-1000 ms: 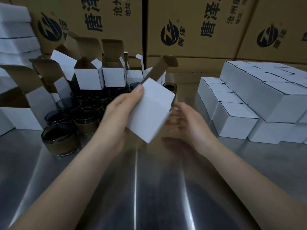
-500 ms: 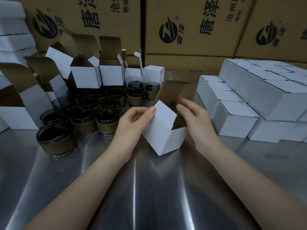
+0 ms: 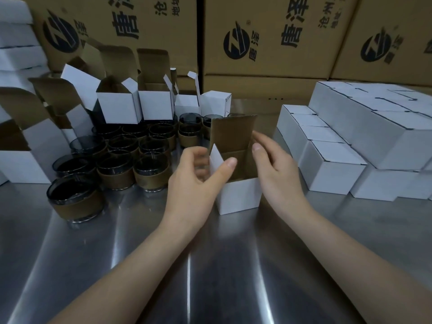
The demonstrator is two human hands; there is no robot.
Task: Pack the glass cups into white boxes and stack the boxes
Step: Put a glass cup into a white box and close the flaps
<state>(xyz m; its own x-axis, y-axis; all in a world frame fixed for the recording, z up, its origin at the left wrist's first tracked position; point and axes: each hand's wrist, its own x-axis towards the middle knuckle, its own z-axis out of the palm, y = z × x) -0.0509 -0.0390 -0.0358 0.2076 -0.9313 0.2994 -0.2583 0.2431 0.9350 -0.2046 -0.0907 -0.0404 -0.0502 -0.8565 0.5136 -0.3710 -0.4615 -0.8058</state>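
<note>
A small white box [image 3: 240, 195] stands upright on the steel table [image 3: 210, 265], its top open and its brown lid flap raised at the back. My left hand [image 3: 196, 183] pinches the box's left side flap between thumb and curled fingers. My right hand [image 3: 278, 174] rests against the box's right side, with the thumb at the top edge and the fingers loosely extended. Several dark glass cups [image 3: 121, 169] with brown sleeves stand in a cluster left of the box. One cup [image 3: 74, 199] sits nearest to me. I cannot see inside the box.
Several open empty white boxes [image 3: 119, 106] stand behind and left of the cups. Closed white boxes [image 3: 350, 141] are stacked in stepped rows at the right. Large brown cartons [image 3: 268, 36] wall off the back. More white boxes [image 3: 16, 47] are piled at far left.
The box was tilted in the air in my left hand; it now stands upright on the table with its lid flap up. Both hands moved to its top flaps.
</note>
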